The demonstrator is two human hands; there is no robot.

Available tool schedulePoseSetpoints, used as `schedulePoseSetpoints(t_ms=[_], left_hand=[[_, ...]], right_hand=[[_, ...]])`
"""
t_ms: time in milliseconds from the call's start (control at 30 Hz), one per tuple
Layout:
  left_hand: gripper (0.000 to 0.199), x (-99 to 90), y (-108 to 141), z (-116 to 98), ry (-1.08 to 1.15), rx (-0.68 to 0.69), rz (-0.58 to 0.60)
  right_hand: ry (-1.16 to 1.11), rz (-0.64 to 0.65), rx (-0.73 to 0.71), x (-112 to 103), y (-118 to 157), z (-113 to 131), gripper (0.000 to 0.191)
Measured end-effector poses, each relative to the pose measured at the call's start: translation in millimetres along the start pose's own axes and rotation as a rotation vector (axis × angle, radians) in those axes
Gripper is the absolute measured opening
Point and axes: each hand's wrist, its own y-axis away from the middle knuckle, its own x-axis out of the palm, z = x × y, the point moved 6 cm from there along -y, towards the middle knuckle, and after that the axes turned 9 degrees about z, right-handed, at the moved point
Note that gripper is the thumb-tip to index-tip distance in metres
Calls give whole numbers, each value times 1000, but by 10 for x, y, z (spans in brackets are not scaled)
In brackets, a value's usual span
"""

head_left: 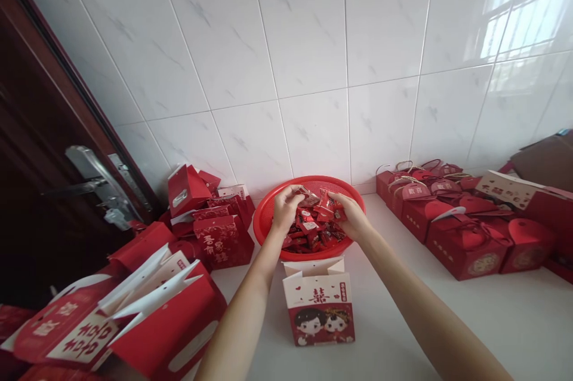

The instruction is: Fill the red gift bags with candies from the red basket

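A red plastic basket point(353, 196) stands against the tiled wall, with many small red wrapped packets point(313, 234) in it. Over its left part my left hand point(285, 208) is closed on a small packet point(307, 196) with a pale, shiny wrapper. On the right side of the basket my right hand point(351, 217) has its fingers closed on a red packet point(327, 204). The two held packets are close together. In front of the basket, between my forearms, a small box point(320, 309) with two cartoon figures stands upright, its top flaps open.
Red and white boxes and bags point(168, 309) crowd the left side, some with open tops. Closed red boxes point(465, 243) with bows and cord handles stand in rows on the right. A dark door with a metal handle point(96, 178) is at the far left.
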Motion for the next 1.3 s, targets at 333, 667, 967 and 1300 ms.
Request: schedulePoseSetpoints(t_ms=[333,667,967,1300], left_hand=[[15,10,20,-20,-53,8,27],[48,-30,-19,98,-24,5,11],[21,13,-13,139,-2,-62,106],[15,70,-12,105,-1,-74,147]], right_hand=[[20,8,3,18,0,-1,16],[41,-11,-11,41,43,19,15],[27,-19,-31,28,29,21,19],[81,37,-15,70,28,10,22]])
